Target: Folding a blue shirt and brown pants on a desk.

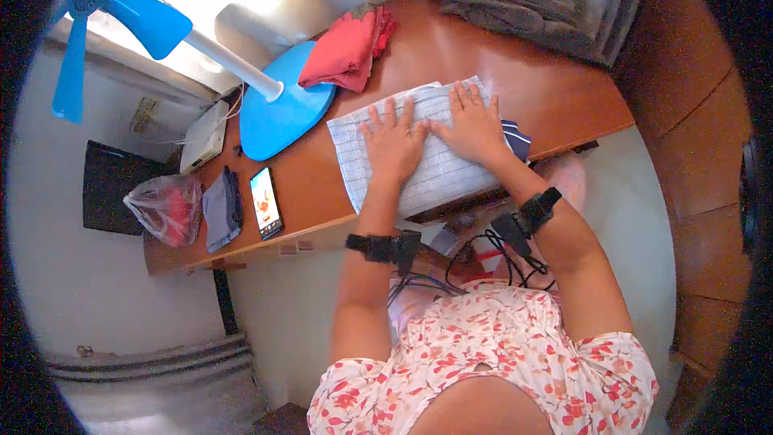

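A pale checked cloth (427,177) lies flat on the brown wooden table (564,97), with its near edge at the table's front. My left hand (392,138) rests palm down on the cloth, fingers spread. My right hand (475,122) presses flat on the cloth just beside it, also with fingers apart. A dark blue striped piece of fabric (517,138) peeks out from under the cloth by my right wrist. Both wrists wear black bands with cables.
A folded red garment (350,48) lies partly on the round blue base of a fan (278,117). A grey cloth pile (515,8) sits at the far right. A phone (266,202), a dark pouch (222,211), a plastic bag (167,208) and a white box (203,137) lie at the left end.
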Action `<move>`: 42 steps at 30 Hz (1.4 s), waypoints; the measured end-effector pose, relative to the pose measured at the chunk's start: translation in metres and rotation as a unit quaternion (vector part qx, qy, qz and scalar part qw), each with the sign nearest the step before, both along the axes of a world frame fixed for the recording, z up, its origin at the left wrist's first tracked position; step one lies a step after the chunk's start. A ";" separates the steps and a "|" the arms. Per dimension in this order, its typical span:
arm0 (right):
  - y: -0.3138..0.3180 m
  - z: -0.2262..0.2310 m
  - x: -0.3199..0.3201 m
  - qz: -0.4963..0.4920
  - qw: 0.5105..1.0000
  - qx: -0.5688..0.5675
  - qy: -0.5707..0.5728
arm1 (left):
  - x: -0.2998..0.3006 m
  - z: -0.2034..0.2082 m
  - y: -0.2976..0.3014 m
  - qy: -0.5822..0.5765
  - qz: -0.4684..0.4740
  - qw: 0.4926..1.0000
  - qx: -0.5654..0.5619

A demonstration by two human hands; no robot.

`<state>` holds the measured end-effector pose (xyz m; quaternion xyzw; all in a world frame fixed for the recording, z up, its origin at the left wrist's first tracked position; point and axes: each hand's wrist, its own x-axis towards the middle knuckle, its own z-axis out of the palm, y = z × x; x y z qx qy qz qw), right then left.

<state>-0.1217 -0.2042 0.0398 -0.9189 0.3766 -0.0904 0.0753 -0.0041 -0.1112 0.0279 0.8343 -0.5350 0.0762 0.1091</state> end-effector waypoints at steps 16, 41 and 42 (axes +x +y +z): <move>0.004 -0.001 -0.006 0.134 0.990 -0.040 -0.028 | 0.012 0.009 0.028 -0.015 0.161 0.986 0.037; 0.000 -0.015 0.010 0.109 0.984 -0.073 -0.121 | -0.022 -0.007 0.037 0.004 -0.010 1.000 -0.001; 0.000 -0.014 0.010 0.109 0.983 -0.074 -0.125 | -0.017 -0.007 0.035 -0.005 0.000 1.000 -0.008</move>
